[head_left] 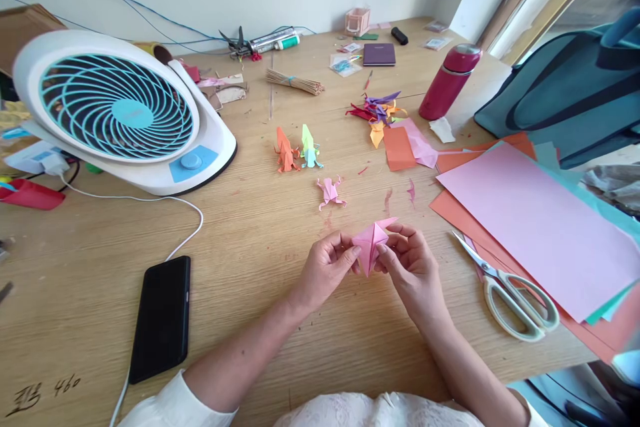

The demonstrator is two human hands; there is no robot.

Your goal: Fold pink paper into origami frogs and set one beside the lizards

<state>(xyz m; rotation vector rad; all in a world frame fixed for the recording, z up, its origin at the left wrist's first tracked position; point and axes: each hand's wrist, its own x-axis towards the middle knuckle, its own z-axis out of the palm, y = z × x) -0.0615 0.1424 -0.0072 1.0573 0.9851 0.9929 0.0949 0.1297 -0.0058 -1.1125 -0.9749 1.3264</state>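
A partly folded pink paper piece (pixel 371 241) is held just above the wooden table (pixel 260 240), near its front middle. My left hand (pixel 327 265) pinches its left side with thumb and fingers closed. On the opposite side my right hand (pixel 407 261) grips it the same way. Beyond my hands lie three finished paper frogs: a pink frog (pixel 330 192), an orange frog (pixel 285 152) and a green frog (pixel 309 147).
A white and teal fan (pixel 120 110) stands at the left, its cable running to a black phone (pixel 163 317). Scissors (pixel 510 290) lie beside stacked coloured sheets (pixel 540 227) at the right. A red flask (pixel 449 81), folded paper cranes (pixel 377 109) and a teal bag (pixel 575 87) sit farther back.
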